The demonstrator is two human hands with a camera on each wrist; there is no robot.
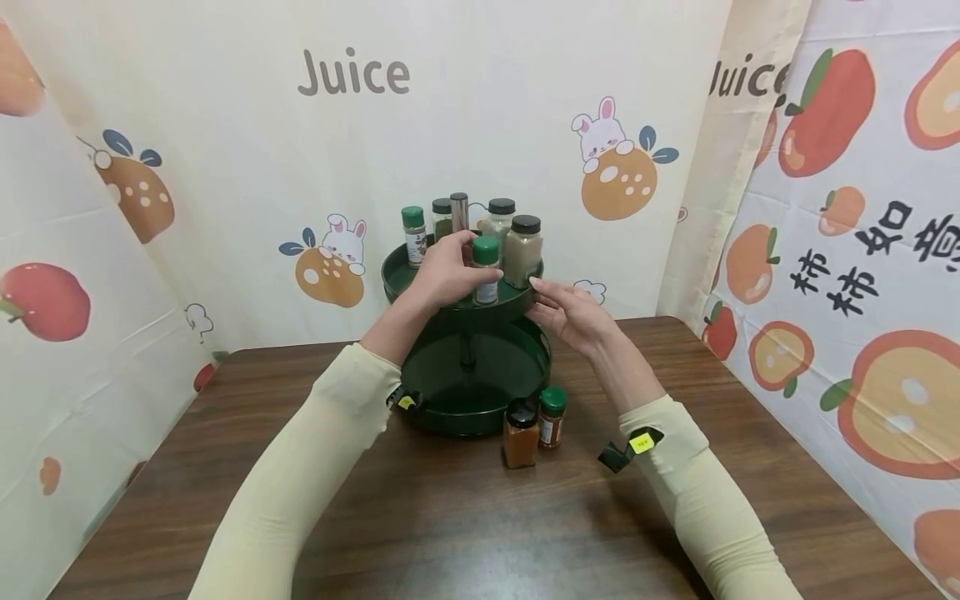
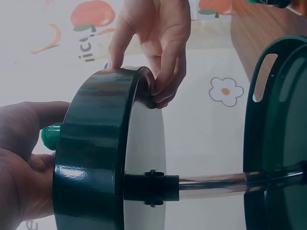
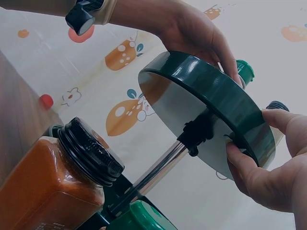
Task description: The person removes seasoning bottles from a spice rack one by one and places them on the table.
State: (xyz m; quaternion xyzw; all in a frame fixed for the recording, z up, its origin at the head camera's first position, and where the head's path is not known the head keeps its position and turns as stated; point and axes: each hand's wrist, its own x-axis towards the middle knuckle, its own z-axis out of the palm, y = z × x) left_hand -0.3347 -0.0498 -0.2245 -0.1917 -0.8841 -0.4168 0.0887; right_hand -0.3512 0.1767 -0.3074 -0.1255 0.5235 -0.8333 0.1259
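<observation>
In the head view, the left hand (image 1: pixel 448 268) holds a green-capped jar (image 1: pixel 487 292) between thumb and fingers at the upper tray's (image 1: pixel 502 312) front edge, its base seemingly on the tray; the right hand (image 1: pixel 573 315) pinches that tray's right edge. A black-lidded orange jar (image 1: pixel 521 437) stands on the tabletop (image 1: pixel 420 517), by the lower tray's (image 1: pixel 465 423) front-right edge. The left wrist view shows the jar's green cap beside the left hand. In the right wrist view, the right hand grips the upper tray's rim.

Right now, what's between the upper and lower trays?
The metal pole, plus fingers of the right hand under the rim of the upper tray; left wrist view shows both.
</observation>
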